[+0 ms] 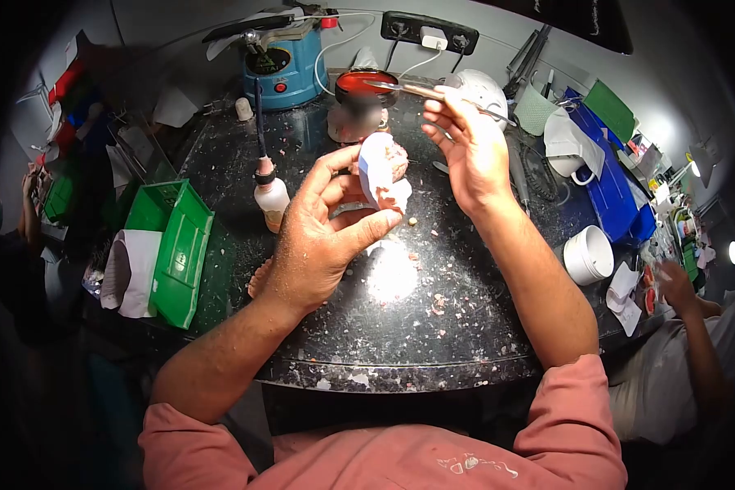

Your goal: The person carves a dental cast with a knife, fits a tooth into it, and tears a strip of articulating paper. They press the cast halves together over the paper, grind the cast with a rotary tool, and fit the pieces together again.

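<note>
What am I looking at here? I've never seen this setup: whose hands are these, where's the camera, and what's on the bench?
One picture, from a camera worn on the person's head, looking down at their own bare hands. The left hand grips a white and pink cast. The right hand holds a thin metal tool, its tip over a red dish. On the dark speckled bench lie pink crumbs, a small bottle, a green bin, a blue machine and a white cup. Another person sits at the right edge.

Green bin (pixel 174 249), squeeze bottle (pixel 270 198), blue machine (pixel 284 69), white cup (pixel 589 255) on the dark speckled bench (pixel 400 327).
</note>
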The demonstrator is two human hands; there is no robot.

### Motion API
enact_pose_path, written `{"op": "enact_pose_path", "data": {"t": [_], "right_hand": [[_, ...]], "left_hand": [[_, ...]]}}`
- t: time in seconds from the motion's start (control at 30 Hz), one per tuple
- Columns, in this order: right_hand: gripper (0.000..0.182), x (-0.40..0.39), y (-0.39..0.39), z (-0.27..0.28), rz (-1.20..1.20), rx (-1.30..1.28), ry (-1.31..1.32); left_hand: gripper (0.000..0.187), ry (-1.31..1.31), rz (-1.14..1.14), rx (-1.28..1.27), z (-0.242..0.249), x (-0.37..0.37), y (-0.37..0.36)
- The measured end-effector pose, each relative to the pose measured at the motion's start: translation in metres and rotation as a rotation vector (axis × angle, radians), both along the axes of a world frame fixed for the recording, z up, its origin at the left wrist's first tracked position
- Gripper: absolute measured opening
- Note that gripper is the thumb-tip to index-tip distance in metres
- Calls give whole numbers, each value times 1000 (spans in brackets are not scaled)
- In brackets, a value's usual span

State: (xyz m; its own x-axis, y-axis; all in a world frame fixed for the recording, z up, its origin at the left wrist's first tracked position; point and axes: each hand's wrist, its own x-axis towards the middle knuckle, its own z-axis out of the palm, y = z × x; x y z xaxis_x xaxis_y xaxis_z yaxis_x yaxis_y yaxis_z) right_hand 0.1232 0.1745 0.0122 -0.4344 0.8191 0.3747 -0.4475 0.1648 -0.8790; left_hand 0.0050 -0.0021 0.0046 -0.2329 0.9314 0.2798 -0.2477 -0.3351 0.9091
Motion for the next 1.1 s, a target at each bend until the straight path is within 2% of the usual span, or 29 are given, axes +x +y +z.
{"op": "enact_pose_path", "data": {"t": [0.07,0.1,0.13,0.2,0.23,0.33,0.4,0.5,0.57,0.67,0.7,0.83,1.0,1.1], "right_hand": [[24,3,9,-9,28,-145,149],[23,3,6,-8,-26,-156,112],[23,3,7,-9,-28,-157,114],[22,5,9,-11,-36,-110,78],[22,5,9,-11,-39,-114,79],[21,6,8,-9,-37,-102,68],[21,7,10,-10,-24,-99,54],[21,8,12,-10,-17,-100,70],[21,8,12,-10,-15,-103,75],[21,8,12,-8,-9,-101,82],[21,8,12,-7,-8,-97,85],[21,9,11,-6,-20,-84,60],[21,9,10,-5,-32,-76,64],[21,9,11,-5,-38,-72,47]], "left_hand": [[64,81,61,13,-3,-3,3],[54,86,49,31,-4,-2,3],[54,88,47,29,-4,-4,3],[47,-168,-125,-24,-5,-9,1],[47,-166,-129,-29,-5,-10,1],[60,-392,-208,-47,-7,-12,1],[62,-435,-224,-40,-11,-12,2],[54,-397,-225,-12,-8,-7,3],[48,-340,6,-28,-2,5,5],[42,-193,-55,3,-13,-11,7],[39,-264,32,-51,-14,-8,8],[29,-342,47,-94,-11,-18,6],[36,-391,75,-197,-11,-25,5],[57,-519,-18,-110,-6,-20,1]]}}
